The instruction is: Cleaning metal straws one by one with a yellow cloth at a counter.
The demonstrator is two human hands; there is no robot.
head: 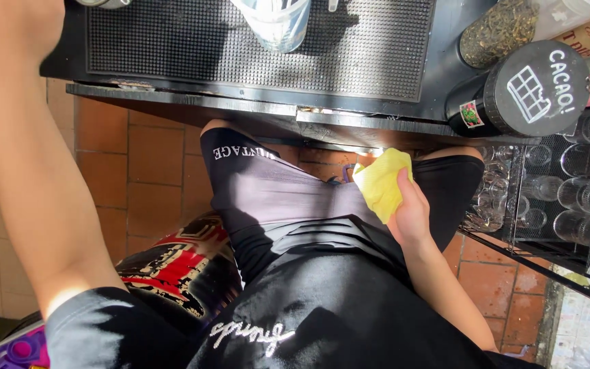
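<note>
My right hand (410, 213) hangs low by my thigh, below the counter edge, and grips a crumpled yellow cloth (381, 182). My left arm reaches up along the left side. My left hand (9, 27) is at the top left corner beside the black rubber bar mat (172, 41); it is blurred and partly cut off, so its fingers do not show. A clear plastic cup (276, 22) stands on the mat.
A black canister with a round lid (524, 92) and a jar of dried herbs (496, 29) lie at the counter's right end. A wire rack of glasses (568, 184) sits below them. Terracotta floor tiles (128, 157) show under the counter edge (186, 99).
</note>
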